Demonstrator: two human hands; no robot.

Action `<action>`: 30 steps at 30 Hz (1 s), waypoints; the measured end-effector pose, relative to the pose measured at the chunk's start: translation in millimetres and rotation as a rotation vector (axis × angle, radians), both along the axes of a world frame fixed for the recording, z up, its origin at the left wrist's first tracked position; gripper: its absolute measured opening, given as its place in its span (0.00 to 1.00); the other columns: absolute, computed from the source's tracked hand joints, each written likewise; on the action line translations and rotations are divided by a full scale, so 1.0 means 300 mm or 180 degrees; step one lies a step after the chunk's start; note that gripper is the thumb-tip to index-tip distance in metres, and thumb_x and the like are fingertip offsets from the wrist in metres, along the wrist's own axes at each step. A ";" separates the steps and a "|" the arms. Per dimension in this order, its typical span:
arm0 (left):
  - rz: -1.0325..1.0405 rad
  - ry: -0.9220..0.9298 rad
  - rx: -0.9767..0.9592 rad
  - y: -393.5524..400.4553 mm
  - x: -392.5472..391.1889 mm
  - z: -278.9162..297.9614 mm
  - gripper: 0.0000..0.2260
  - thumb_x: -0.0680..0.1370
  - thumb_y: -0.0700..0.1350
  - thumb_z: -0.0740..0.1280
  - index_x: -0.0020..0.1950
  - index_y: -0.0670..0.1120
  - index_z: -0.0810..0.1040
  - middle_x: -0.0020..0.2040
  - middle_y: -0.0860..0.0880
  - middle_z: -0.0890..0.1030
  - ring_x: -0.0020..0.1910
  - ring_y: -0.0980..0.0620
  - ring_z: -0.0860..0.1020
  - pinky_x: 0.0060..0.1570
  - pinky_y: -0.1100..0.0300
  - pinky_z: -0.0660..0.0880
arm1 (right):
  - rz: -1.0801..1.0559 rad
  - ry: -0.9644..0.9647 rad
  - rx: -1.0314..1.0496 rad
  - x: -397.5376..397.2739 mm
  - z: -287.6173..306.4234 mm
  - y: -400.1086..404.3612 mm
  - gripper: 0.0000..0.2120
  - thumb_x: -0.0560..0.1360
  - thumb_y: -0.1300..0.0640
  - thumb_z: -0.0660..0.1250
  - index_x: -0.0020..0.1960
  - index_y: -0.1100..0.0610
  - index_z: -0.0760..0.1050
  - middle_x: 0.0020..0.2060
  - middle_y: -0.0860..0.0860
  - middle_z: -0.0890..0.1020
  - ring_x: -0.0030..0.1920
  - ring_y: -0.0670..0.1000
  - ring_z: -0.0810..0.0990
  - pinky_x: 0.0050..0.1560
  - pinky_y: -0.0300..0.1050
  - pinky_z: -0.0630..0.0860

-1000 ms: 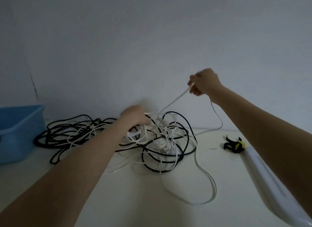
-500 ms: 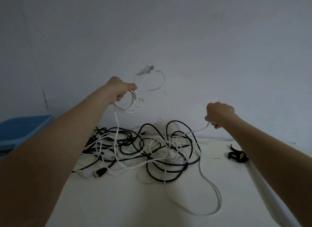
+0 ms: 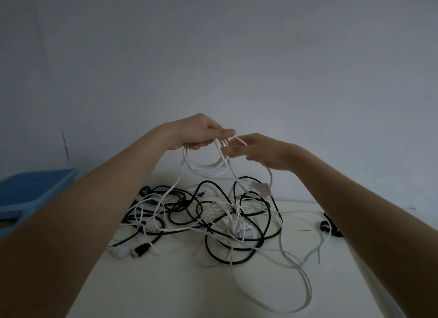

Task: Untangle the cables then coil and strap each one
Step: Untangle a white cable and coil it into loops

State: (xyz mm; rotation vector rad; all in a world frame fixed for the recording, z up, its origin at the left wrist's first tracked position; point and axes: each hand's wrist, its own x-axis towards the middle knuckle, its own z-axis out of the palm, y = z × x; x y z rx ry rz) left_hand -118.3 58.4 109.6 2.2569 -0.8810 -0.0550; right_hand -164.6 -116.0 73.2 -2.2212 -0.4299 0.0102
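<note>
My left hand grips several hanging loops of a thin white cable above the pale table — my right hand, fingers relaxed, touches a strand. Below, tangled black and white cables lie toward the table's far edge.

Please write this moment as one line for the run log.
phase: coiling | left hand: holds white cable loops | right hand: fingers relaxed, at the loops | black cables: tangled on table | strap: not on
</note>
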 end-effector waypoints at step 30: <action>-0.0406 0.2483 -0.1571 0.052 0.073 -0.110 0.19 0.79 0.56 0.58 0.51 0.40 0.74 0.31 0.49 0.74 0.27 0.56 0.74 0.31 0.65 0.77 | -0.2205 -0.1206 0.0922 0.038 0.038 -0.096 0.24 0.81 0.44 0.51 0.43 0.57 0.79 0.32 0.48 0.69 0.33 0.46 0.67 0.37 0.41 0.65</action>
